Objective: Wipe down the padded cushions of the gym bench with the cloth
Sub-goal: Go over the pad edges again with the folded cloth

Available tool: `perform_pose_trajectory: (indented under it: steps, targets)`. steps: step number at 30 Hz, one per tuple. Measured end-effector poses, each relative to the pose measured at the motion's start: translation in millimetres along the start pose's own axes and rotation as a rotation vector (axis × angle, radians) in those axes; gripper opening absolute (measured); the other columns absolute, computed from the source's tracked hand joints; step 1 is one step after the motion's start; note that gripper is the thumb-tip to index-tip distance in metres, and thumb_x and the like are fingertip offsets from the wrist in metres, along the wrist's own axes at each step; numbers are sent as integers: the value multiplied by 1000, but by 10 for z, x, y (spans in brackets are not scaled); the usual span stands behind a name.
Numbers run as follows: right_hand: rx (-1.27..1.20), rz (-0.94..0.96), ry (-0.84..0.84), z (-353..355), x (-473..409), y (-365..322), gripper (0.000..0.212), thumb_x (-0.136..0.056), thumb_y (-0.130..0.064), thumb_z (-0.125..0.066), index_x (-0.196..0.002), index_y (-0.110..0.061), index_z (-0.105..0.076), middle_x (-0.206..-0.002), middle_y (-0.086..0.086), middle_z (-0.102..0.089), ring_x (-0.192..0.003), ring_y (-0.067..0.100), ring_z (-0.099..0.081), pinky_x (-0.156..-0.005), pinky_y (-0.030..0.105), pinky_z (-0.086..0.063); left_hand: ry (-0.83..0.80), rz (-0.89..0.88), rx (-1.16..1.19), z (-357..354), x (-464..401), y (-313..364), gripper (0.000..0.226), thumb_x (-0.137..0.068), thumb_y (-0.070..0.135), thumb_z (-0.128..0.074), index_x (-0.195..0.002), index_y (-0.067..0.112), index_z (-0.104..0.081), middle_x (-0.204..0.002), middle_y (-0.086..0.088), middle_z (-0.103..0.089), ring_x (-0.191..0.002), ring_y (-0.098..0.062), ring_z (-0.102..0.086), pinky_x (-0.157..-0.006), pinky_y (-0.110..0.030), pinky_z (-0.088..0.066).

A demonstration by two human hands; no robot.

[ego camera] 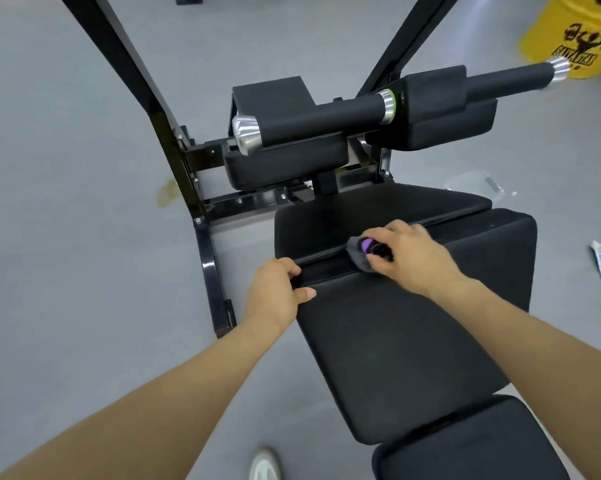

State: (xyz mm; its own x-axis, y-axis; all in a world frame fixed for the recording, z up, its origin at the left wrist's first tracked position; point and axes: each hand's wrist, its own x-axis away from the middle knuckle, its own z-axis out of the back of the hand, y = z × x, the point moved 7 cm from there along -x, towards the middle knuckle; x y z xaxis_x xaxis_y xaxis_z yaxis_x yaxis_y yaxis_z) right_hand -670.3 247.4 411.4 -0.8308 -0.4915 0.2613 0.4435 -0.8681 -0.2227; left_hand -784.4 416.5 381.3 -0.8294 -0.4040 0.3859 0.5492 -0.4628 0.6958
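Far left at 9 o'clock, the black steel frame [207,268] stands on the grey floor [67,202]. Next over, our left hand [275,292] grips the left edge of the long back cushion [396,341], fingers curled over its top corner into the gap, thumb lying along the pad. We judge it is bracing the bench.

Just right of that, toward 1 o'clock from the left hand, our right hand [406,254] clutches the cloth [358,254], fingers curled round it. The cloth is a small dark grey wad with a purple patch, pressed at the seam between the back cushion and the seat cushion [344,220].

Handling, as we judge it: the cloth is light, soft and limp, and bunches easily. It is best held balled under the palm, as now. The cushions look firm, with smooth vinyl-like skin. They are probably slick, so the cloth should glide. The seam gap will want fingertip pressure.

Up at 12 o'clock, the roller pads [326,119] and the knee cushions [285,161] under them look untouched, though we cannot tell. Far right at 1 o'clock stands a yellow drum [569,32].
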Motion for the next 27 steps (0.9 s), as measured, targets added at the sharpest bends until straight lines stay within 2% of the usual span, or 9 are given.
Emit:
perform_pose_trajectory:
  steps: [4,7,9,12,15,18,21,24,27]
  targets:
    - [-48,-101,110,12,9,-103,39,-91,-37,-50,-129,-28,-49,-121,2,-52,-116,27,-38,-79,39,-47,7,-3,-9,-4,-22,5,41,-77,14,-76,-114,7,-60,-114,-9,-60,-106,-25,-58,-93,-31,-45]
    - [-173,90,88,-223,74,-806,39,-87,-38,-53,-125,-29,-53,-115,0,-56,-112,23,-42,-82,35,-46,31,-26,-26,26,-6,16,20,-78,9,-72,-94,11,-60,-92,-3,-61,-89,-19,-59,-72,-21,-45]
    - [-161,161,49,-295,108,-1056,39,-86,-39,-53,-125,-31,-51,-114,-2,-55,-112,21,-42,-79,35,-45,32,19,26,47,7,-18,21,-77,6,-72,-81,13,-53,-81,-1,-59,-82,-21,-60,-66,-20,-44]
    - [-81,131,12,-144,29,-727,40,-84,-42,-53,-123,-33,-52,-114,-1,-55,-110,21,-44,-78,36,-45,13,69,50,43,-11,-58,30,-70,12,-80,-82,12,-53,-84,-2,-60,-83,-20,-59,-75,-27,-47]
    - [-10,-89,78,139,-13,19,37,-84,-42,-52,-119,-30,-56,-111,2,-56,-110,26,-44,-73,36,-43,1,87,69,18,-28,-62,35,-69,14,-82,-90,11,-54,-89,-2,-60,-85,-19,-58,-79,-26,-46]
    - [76,-188,143,157,-41,123,36,-85,-39,-52,-117,-24,-55,-110,4,-56,-109,28,-43,-72,35,-42,0,103,50,2,-34,-70,35,-71,15,-81,-94,9,-55,-90,-3,-59,-86,-20,-58,-80,-27,-46]
    - [-51,-13,115,-121,-34,-497,38,-85,-37,-52,-121,-24,-53,-113,2,-55,-111,24,-41,-76,34,-44,6,97,-3,15,-37,-24,31,-73,12,-78,-94,8,-56,-86,-2,-58,-82,-18,-56,-74,-25,-45]
    - [-126,182,23,-294,9,-1005,38,-85,-39,-52,-121,-27,-51,-111,-1,-54,-111,21,-41,-72,32,-42,16,72,-61,47,-14,62,23,-76,7,-73,-81,10,-51,-68,6,-50,-67,-12,-49,-53,-11,-37]
    - [-54,182,-1,-150,-100,-671,37,-84,-45,-51,-119,-33,-53,-108,-3,-55,-107,20,-44,-71,33,-41,-2,122,-32,24,-27,29,29,-73,10,-78,-85,11,-52,-78,1,-58,-76,-16,-56,-65,-16,-45]
